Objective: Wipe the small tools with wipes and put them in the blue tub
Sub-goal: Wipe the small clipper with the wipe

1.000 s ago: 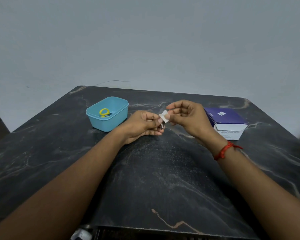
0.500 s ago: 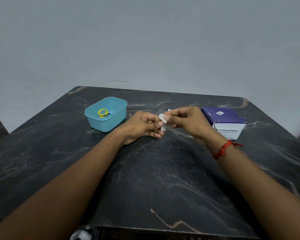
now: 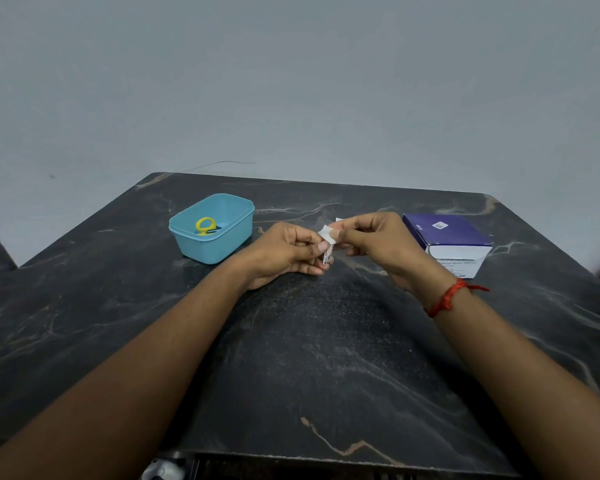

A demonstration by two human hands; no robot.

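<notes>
Metal tool (image 3: 327, 255) under wipe (image 3: 328, 233) (white), blue tub (image 3: 212, 247) left

A dark stone table (image 3: 326, 358) with pale veins carries two things near its far edge. A blue tub (image 3: 211, 237) stands on the left, and a purple and white box (image 3: 447, 242) lies on the right, well apart from the tub. The left hand (image 3: 284, 254) rests on the tabletop between them.

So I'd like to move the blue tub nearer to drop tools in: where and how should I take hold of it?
Probably take the blue tub by its rim at the near right corner, the left hand coming from the right, once free. The tub stands upright and open, its rim juts out over the walls, and that corner faces the hand. Keep the fingers outside, clear of the yellow-handled tool lying inside.
</notes>
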